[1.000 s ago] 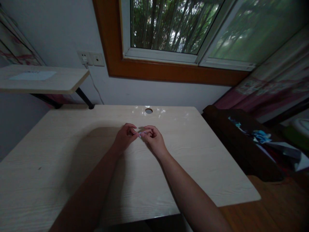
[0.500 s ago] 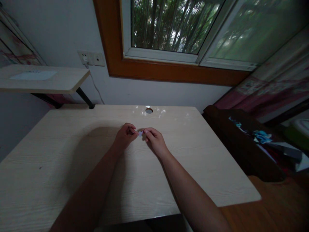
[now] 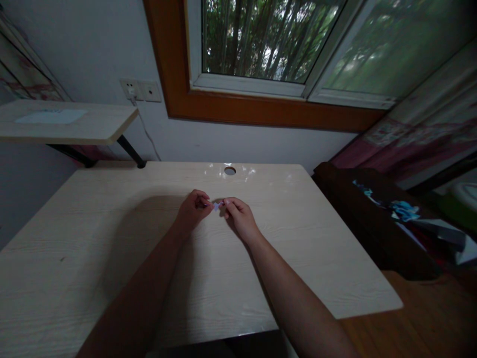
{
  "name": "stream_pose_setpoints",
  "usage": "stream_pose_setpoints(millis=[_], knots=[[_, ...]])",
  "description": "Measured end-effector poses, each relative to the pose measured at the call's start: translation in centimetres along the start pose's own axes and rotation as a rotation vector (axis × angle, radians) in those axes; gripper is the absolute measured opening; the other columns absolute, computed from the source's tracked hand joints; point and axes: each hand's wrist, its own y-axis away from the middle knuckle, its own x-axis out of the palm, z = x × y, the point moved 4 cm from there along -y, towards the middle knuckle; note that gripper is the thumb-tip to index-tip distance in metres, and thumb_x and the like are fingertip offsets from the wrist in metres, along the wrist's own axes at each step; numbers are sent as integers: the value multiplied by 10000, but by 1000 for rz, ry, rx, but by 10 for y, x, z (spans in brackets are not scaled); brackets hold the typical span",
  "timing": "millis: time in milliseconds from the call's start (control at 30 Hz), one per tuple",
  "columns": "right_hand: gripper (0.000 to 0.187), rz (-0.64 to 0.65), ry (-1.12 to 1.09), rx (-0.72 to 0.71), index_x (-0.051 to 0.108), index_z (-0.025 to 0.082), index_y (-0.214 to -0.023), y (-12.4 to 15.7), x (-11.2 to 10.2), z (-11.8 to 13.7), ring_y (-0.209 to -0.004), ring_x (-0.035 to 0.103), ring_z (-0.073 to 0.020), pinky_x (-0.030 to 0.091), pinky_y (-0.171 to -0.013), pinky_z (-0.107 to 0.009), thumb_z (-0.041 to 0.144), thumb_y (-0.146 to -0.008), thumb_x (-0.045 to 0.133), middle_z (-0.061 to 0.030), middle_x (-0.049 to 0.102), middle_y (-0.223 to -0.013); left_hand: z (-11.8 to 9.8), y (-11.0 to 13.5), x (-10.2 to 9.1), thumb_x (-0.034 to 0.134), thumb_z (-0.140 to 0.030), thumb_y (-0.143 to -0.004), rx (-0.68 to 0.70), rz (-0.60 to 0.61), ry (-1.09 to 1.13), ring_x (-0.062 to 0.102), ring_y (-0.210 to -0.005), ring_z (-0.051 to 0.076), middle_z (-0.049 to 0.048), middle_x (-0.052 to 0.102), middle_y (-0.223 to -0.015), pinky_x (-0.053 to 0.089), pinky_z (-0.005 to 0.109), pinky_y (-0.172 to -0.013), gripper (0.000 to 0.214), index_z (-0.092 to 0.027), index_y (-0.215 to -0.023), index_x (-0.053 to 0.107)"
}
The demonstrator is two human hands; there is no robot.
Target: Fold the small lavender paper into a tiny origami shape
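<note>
Between my hands is a small pale purple piece, too small for me to tell its kind. My left hand pinches it from the left with thumb and forefinger. From the right, the fingertips of my right hand pinch its other side, where a thin pinkish-purple bit shows. Both hands are over the back middle of the pale wooden desk, and the fingers hide part of the piece.
A round cable hole lies behind the hands. A raised shelf on black legs stands at the back left. To the right, a dark wooden bench holds blue crumpled material. A window is above.
Almost nothing differs. The right fingers have shifted very slightly around the purple piece; both hands keep their grip in the same spot.
</note>
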Motion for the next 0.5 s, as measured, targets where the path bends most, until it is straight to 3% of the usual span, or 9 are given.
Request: stream_pose_setpoints(millis=[267,500], knots=[[262,-9,50,20,724,206,-867,1,0,2,-591,513,-123,424,-582,-267,463,-832,682,-24,679,-790,1,0,0,771,-251,-680,-15,11,30,629,-650,116,-27,634,-723,486,239,-641,321,-198,-902,545],[262,-37,180,-52,717,208,-891,3,-1,-1,-577,490,-124,394,-549,-254,455,-876,631,-5,615,-724,4,-1,2,759,-225,-698,27,37,66,623,-653,112,-24,639,-735,475,231,-639,331,-199,-948,544]])
